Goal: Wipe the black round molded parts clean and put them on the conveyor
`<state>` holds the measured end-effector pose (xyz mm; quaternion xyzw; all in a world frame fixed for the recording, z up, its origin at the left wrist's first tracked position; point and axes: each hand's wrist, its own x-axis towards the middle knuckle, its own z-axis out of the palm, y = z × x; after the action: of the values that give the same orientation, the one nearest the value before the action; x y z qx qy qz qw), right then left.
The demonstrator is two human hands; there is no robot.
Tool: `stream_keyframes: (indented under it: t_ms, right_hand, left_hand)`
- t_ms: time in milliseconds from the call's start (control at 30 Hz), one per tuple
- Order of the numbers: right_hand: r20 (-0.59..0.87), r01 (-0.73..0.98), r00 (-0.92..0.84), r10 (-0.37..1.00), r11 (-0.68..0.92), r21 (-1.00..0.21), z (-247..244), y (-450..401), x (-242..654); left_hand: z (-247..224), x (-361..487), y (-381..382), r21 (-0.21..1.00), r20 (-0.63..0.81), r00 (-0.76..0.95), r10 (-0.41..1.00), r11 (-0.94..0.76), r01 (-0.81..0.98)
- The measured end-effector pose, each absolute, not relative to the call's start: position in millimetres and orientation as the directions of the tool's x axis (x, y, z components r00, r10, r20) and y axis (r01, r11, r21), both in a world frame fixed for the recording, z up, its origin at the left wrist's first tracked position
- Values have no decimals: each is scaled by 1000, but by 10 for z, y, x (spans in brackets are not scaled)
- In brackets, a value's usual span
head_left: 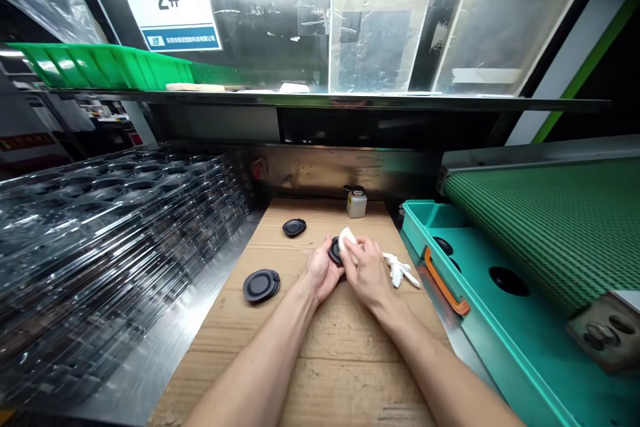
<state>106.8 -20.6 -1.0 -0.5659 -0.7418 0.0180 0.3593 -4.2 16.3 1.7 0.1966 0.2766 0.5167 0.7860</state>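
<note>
My left hand [323, 270] is closed around the edge of a round black disc-shaped part [335, 251]. Pinched in my right hand [367, 267] is a white cloth [346, 237], pressed against the face of that part. My fingers hide much of the part. On the cardboard to the left lies a small stack of similar black parts [260, 285]. Farther back rests another black part [295, 227]. Close by my right hand lies a crumpled white glove or cloth [400, 270].
A small bottle with a dark cap [357, 203] stands at the back of the cardboard sheet [330, 380]. Stacked clear plastic trays [125, 233] line the left. Rightward are a teal bin [480, 307] holding several black parts and a green conveyor belt [550, 207]. A metal shelf [350, 103] crosses above.
</note>
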Motion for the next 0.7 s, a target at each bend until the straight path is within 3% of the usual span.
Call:
stream_keyframes:
  t_ms: [67,167,333,400,500,567,600,700]
  right_hand:
    - [499,834,-64,865,320,-449,-25,-210,1052]
    - [497,813,-141,856,387,-435,-71,-198,1056]
    - [465,836,-82,881,315,-450,-150,-110,1180]
    - [455,830,-86,886,316,-459,-164,-95,1221]
    - [434,826,-85,897,307,-472,-164,-114,1238]
    - [420,826,-97,902,308,-473,-150,-137,1239]
    - [411,827,-104,906,308,-470,-140,-147,1240]
    - [386,838,-104,917,289,-462,-112,-158,1248]
  left_hand:
    - [20,-58,160,609,-235,304,923,383,-694]
    - [17,-78,165,625,-232,290,928,371,-686]
    - [42,-155,232,786,-122,108,987,162,-597]
    - [100,-275,307,897,-99,-6,995,87,-433]
    - [258,-603,491,999,-1,-183,983,7,32]
    - [396,-864,646,932,26,-195,980,47,359]
    - [465,-982,726,869,-28,-170,985,108,483]
    - [618,-1207,937,724,-183,-163,970,245,645]
